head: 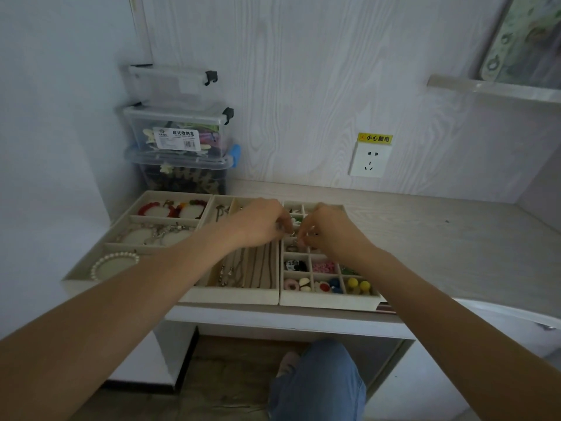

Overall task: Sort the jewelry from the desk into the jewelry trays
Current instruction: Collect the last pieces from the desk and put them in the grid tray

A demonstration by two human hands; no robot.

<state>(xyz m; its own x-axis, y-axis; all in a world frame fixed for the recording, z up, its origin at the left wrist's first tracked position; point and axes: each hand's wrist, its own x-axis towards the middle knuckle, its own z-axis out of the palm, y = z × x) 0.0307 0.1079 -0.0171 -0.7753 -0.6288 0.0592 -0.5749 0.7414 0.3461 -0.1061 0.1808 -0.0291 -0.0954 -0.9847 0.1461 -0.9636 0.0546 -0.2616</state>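
Note:
Three beige jewelry trays stand side by side on the desk. The left tray [120, 218] holds red bead bracelets, silver bracelets and a pearl bracelet [113, 262]. In the middle tray [233, 297] lie thin necklaces. The right tray [329, 300], a grid of small cells, holds colourful earrings and rings. My left hand [262, 224] and my right hand [329, 227] meet above the grid tray's upper cells, fingertips together, pinching a small metal piece [294, 233] between them. What the piece is stays too small to tell.
Stacked clear storage boxes [179, 138] with hair accessories stand in the back left corner. A wall socket [368, 161] with a yellow warning label sits above the desk [440, 238]. A white rounded object [516, 320] lies at the desk's front right. My knee in jeans shows below.

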